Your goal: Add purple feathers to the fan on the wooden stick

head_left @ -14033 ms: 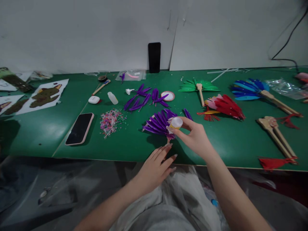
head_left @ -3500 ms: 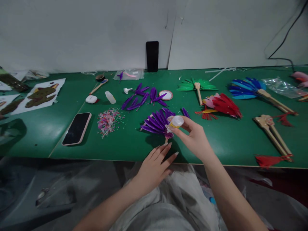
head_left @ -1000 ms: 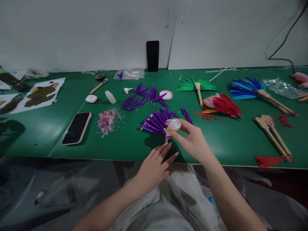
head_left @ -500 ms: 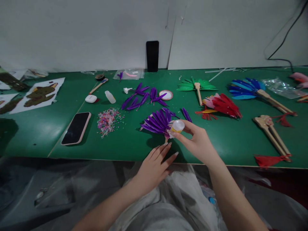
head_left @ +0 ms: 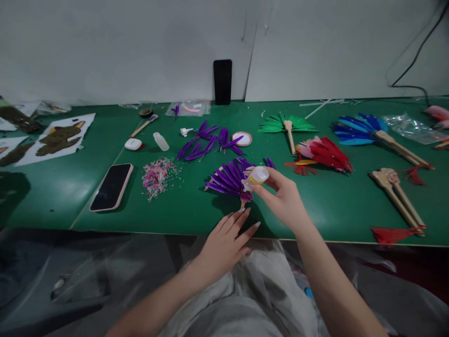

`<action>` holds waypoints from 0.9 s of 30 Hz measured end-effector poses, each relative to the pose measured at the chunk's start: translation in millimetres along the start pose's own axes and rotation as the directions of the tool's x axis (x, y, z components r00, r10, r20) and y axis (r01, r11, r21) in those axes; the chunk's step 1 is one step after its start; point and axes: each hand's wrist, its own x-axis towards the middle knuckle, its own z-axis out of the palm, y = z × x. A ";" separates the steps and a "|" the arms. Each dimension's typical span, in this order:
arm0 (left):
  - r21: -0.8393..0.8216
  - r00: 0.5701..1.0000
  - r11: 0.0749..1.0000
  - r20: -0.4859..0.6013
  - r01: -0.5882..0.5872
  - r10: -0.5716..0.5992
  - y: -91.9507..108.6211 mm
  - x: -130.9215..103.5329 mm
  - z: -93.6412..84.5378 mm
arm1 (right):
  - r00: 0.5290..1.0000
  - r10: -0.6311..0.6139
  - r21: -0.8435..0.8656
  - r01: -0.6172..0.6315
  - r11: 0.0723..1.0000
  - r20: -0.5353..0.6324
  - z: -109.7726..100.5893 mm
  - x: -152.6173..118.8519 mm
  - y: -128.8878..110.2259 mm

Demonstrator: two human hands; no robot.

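My right hand (head_left: 280, 194) grips a small translucent glue bottle (head_left: 258, 175) with a yellow label. The bottle tips over, its white nozzle end down at the base of a purple feather fan (head_left: 228, 180). The fan lies spread on the green table, and its short wooden handle (head_left: 242, 204) points towards me. My left hand (head_left: 229, 234) lies flat with fingers stretched out, fingertips at the end of that handle. Whether they press on it I cannot tell. Loose purple feathers (head_left: 199, 152) lie just beyond the fan.
A phone (head_left: 111, 187), a pile of colourful chips (head_left: 157, 178) and another small bottle (head_left: 161, 141) are on the left. Green (head_left: 288, 125), red (head_left: 326, 157) and blue (head_left: 361, 131) feather pieces lie right, near wooden sticks (head_left: 398, 199). Another phone (head_left: 222, 82) leans on the wall.
My right hand has shifted the glue bottle slightly away from me, up along the fan's feather bases, and the bottle leans more. My left hand has stayed in place.
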 end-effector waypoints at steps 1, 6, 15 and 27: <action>0.004 1.000 1.000 -0.003 -0.003 0.003 -0.1 0.1 0.0 | 1.000 0.001 -0.006 -0.001 1.000 0.006 0.8 0.6 0.9; 0.017 1.000 1.000 -0.002 -0.002 0.002 -0.1 0.0 0.0 | 1.000 0.003 -0.056 -0.002 0.998 0.026 1.7 -0.1 2.0; -0.002 1.000 1.000 -0.001 0.004 -0.004 0.3 -0.8 3.0 | 0.999 0.020 -0.151 -0.012 0.988 0.050 -6.5 -8.9 -2.7; -0.014 1.000 1.000 -0.003 0.018 -0.018 0.9 1.2 2.5 | 0.998 0.003 -0.056 0.001 0.998 0.062 2.9 -3.9 0.1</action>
